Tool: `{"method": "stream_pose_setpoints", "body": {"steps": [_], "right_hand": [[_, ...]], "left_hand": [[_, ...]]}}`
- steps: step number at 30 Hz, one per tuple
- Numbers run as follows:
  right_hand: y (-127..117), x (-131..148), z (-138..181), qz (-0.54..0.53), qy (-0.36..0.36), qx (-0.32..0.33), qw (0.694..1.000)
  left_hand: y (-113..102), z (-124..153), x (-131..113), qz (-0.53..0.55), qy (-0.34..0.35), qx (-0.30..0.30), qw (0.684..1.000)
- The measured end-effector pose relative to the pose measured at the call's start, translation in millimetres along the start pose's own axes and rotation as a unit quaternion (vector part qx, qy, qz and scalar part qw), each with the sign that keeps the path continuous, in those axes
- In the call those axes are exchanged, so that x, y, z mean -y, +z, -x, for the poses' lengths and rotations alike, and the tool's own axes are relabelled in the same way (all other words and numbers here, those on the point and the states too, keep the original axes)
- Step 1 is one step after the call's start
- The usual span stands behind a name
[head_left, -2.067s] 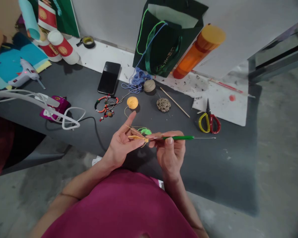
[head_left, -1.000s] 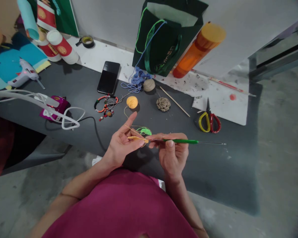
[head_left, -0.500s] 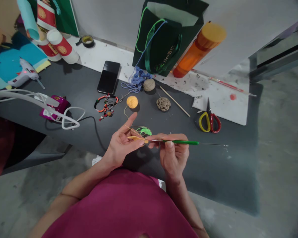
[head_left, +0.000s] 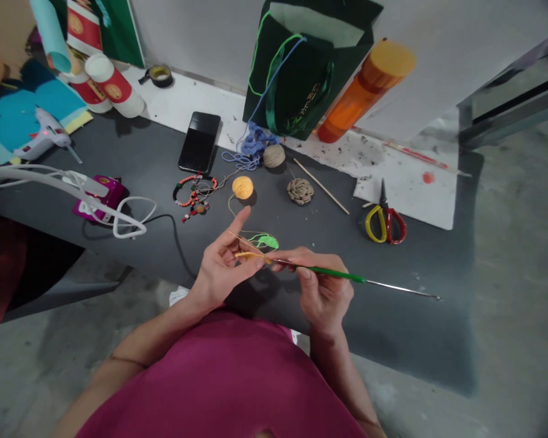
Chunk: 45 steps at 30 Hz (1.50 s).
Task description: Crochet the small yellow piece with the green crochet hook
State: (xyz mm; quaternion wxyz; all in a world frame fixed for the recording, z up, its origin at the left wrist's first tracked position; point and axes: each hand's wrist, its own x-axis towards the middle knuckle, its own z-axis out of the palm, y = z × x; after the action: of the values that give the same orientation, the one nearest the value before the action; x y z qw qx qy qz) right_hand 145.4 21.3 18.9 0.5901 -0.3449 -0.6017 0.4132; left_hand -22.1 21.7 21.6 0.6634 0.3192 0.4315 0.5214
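Note:
My right hand (head_left: 322, 286) is closed around a green-handled crochet hook (head_left: 347, 276), whose metal end points right and slightly down. The hook's tip meets a small yellow crochet piece (head_left: 251, 256) pinched in my left hand (head_left: 223, 261), index finger raised. Thin yellow yarn runs from the piece up to a yellow yarn ball (head_left: 243, 187) on the dark table (head_left: 132, 164). A small green crochet piece (head_left: 265, 241) lies just beyond my fingers.
On the table lie a black phone (head_left: 200, 143), a bead bracelet (head_left: 192, 191), a beige yarn ball (head_left: 274, 156), a woven rosette (head_left: 300, 190), a wooden stick (head_left: 322, 187), scissors (head_left: 384, 218), an orange bottle (head_left: 365, 91), a green bag (head_left: 301, 67), a glue gun (head_left: 43, 137) and white cables (head_left: 95, 204).
My right hand has shifted slightly right and down, and the hook's far end has swung lower and further right. My left hand stays in place on the yellow piece.

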Motion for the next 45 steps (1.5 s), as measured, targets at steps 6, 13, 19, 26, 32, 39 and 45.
{"method": "stream_pose_setpoints", "body": {"steps": [6,13,19,26,32,39,45], "right_hand": [[-7.2,-3.6,1.0,-0.05,0.128,-0.02,0.99],[-8.3,-8.5,2.5,-0.072,0.144,-0.028,0.987],[-5.6,-0.2,3.8,0.078,-0.036,-0.002,0.996],[-5.7,-3.8,10.4,0.207,-0.146,0.026,0.967],[-1.8,-5.5,11.8,0.212,-0.154,0.013,0.965],[10.3,-11.9,14.1,0.156,-0.151,-0.061,0.974],[13.2,-14.4,15.3,0.127,-0.109,-0.071,0.983]], "left_hand": [[-3.8,-0.6,1.2,-0.005,-0.018,0.05,0.999],[-4.9,-1.6,0.4,0.041,-0.059,0.066,0.995],[-2.9,-3.3,0.5,-0.008,-0.022,0.023,0.999],[-0.9,2.4,2.1,-0.133,0.079,-0.028,0.988],[-0.2,5.7,3.7,-0.146,0.129,-0.017,0.981],[5.3,2.5,7.1,0.047,0.016,0.012,0.999],[7.1,2.2,8.9,0.1,-0.031,0.035,0.994]]}}
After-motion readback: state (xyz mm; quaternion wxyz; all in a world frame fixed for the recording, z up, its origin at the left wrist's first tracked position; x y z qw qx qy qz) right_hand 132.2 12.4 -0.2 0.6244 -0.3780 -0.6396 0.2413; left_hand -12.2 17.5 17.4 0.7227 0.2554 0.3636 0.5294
